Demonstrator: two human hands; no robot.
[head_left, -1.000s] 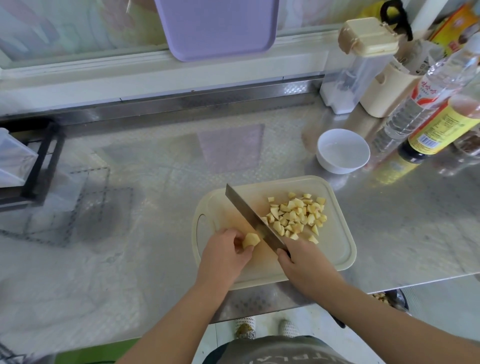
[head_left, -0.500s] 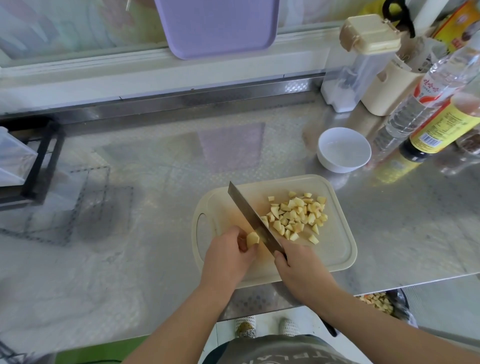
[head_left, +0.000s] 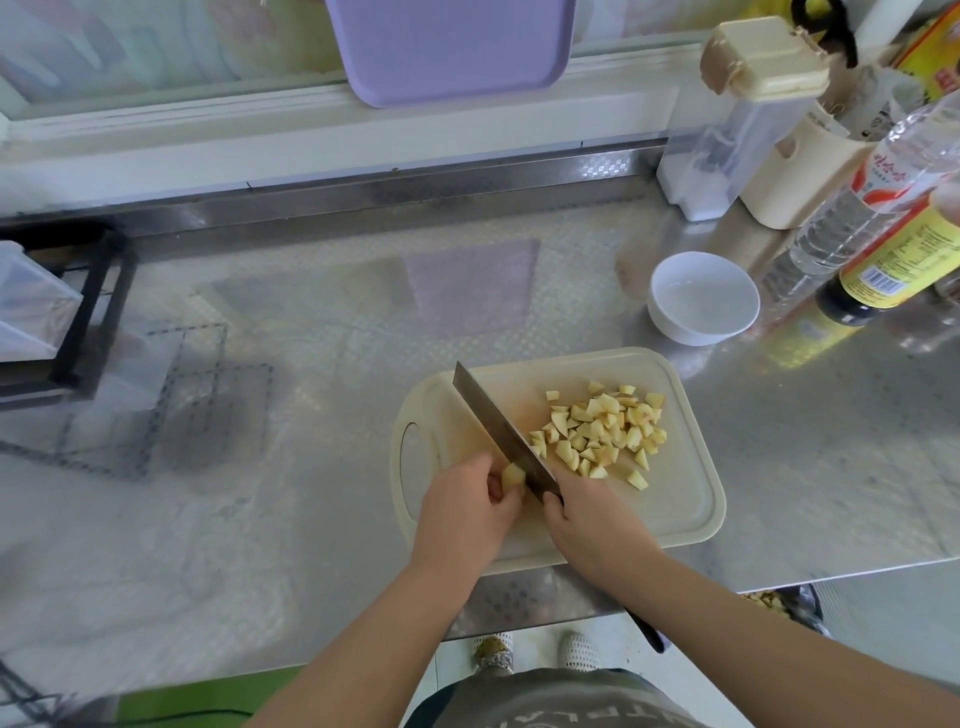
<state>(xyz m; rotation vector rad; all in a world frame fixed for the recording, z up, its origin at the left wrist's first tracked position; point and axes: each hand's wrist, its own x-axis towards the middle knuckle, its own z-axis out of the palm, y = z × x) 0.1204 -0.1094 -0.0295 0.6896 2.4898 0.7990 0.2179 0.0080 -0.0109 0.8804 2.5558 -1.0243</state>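
Observation:
A cream cutting board lies on the steel counter near its front edge. On it sits a heap of small yellow fruit cubes. My left hand pinches one remaining pale chunk against the board. My right hand grips the handle of a cleaver. Its blade stands on edge just right of the chunk, tip pointing far left.
A white bowl stands behind the board. Bottles, a clear dispenser and a cream holder crowd the back right. A lilac tray leans on the wall. A black rack sits at left.
The chunk in my left hand has got smaller and my fingers have curled closer to the blade. The knife has shifted slightly left along the board.

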